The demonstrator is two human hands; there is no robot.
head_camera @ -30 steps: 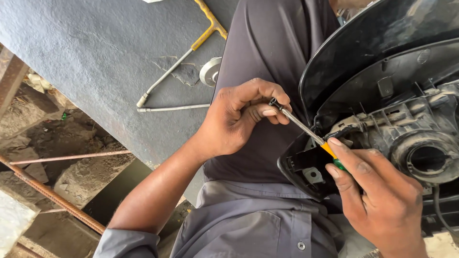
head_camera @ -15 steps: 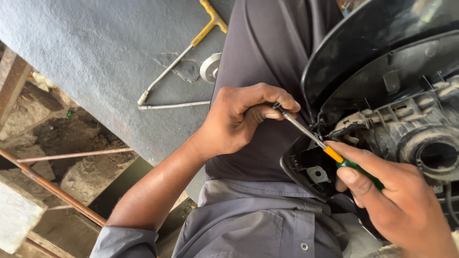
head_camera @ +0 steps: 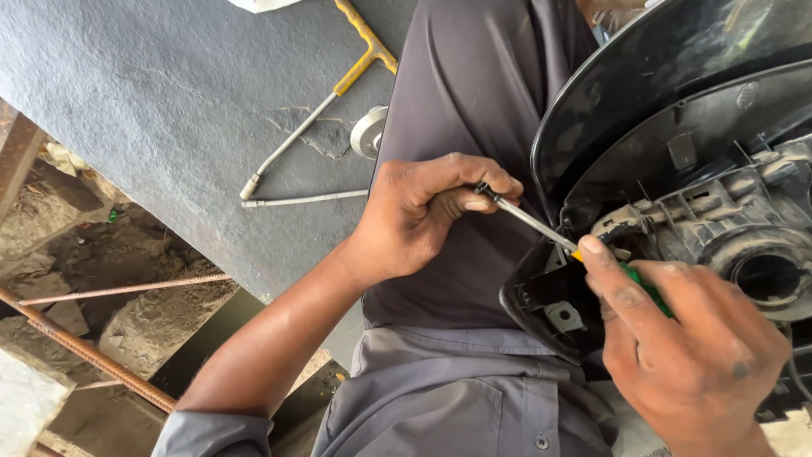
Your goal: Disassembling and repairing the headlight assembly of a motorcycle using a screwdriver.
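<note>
Compared with a second ago, the right hand (head_camera: 694, 347) is sitting a bit lower and further right, so less of the orange-and-green handle is showing, while the left hand (head_camera: 427, 211) is staying pretty much where it was.

Left hand is curling shut, thumb and fingertips pinching the metal tip end of the screwdriver (head_camera: 529, 220). Shaft is running from that pinch down and to the right, straight into the right hand, which is wrapping closed around the handle with the index finger lying along it. Only a sliver of orange and green is peeking out under that finger.

Just under the shaft and right beside the right hand, the black housing (head_camera: 550, 309) is resting on the lap, with a grey lamp unit (head_camera: 744, 245) inside it up and to the right of that hand. Whether the shaft is actually touching the plastic, can't tell.

Behind both hands the dark shirt (head_camera: 474, 93) and grey trousers (head_camera: 448, 406) are filling the middle. Further out, beyond the left hand, a yellow-handled T-wrench (head_camera: 326, 101) is lying on the grey floor (head_camera: 152, 110), with a thin rod (head_camera: 304, 200) just below it and a small round metal disc (head_camera: 370, 133) near the shirt. Rusty rebar (head_camera: 93, 355) is lying way off past the left forearm.
</note>
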